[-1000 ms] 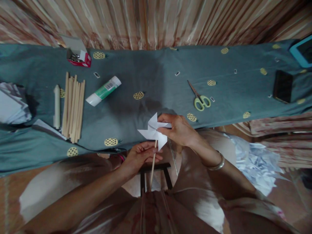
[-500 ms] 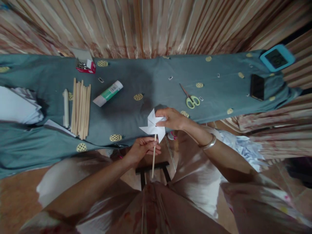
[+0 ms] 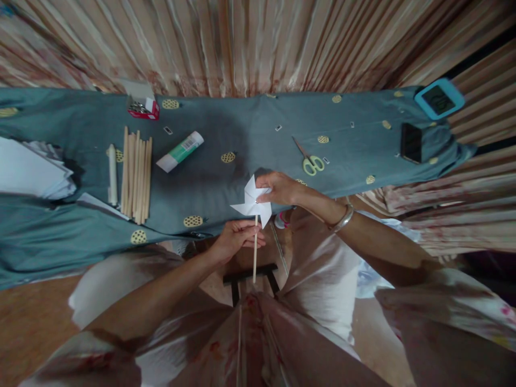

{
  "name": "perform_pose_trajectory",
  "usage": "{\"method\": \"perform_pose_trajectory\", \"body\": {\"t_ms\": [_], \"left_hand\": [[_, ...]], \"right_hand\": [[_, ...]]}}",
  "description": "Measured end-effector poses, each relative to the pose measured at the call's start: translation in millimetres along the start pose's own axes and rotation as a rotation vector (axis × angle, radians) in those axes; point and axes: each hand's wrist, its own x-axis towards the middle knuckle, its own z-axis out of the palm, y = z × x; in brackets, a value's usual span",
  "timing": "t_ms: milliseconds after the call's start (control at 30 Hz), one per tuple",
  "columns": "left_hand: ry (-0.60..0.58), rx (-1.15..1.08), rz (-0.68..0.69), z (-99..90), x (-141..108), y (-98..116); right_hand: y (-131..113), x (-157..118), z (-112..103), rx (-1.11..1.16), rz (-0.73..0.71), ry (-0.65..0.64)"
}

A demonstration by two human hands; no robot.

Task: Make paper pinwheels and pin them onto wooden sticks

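A white paper pinwheel sits at the top of a thin wooden stick, above the near edge of the table. My left hand pinches the stick just below the pinwheel, between thumb and fingers. My right hand, with a bangle on its wrist, grips the pinwheel's right side, thumb near the pin at its centre. The stick hangs down towards my lap.
On the green cloth lie a glue stick, several wooden sticks, a white pen, a red box of pins, paper sheets, scissors, a dark phone and a blue-framed device.
Both hands keep hold of the pinwheel and its stick, which have shifted up slightly. The view has turned a little, so the objects on the right appear further left.
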Motion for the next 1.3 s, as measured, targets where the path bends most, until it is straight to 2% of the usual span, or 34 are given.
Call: {"method": "perform_pose_trajectory", "body": {"t_ms": [433, 567, 667, 800, 1067, 1200, 1300], "left_hand": [[-0.007, 0.031, 0.012, -1.6, 2.3, -4.2], [0.002, 0.045, 0.019, -2.3, 3.1, -5.3], [0.007, 0.044, 0.032, -3.0, 0.4, -2.2], [-0.019, 0.019, 0.036, -4.6, -3.9, 8.1], [-0.014, -0.007, 0.126, -7.5, -1.4, 39.6], [0.003, -0.042, 0.206, -10.1, 5.6, 58.2], [0.058, -0.063, 0.299, -15.2, 13.4, 75.0]], "right_hand": [[-1.9, 5.2, -0.1, 0.071, 0.092, -0.016], [1.2, 6.2, 1.5, 0.217, 0.12, -0.018], [2.5, 4.1, 2.1, 0.424, 0.159, -0.044], [-1.7, -1.3, -1.8, 0.68, 0.176, -0.045], [-19.7, 3.2, -19.2, 0.794, 0.082, 0.156], [-16.6, 14.6, -10.2, 0.974, 0.054, 0.288], [-13.8, 22.8, 2.9, 1.102, 0.092, 0.296]]}}
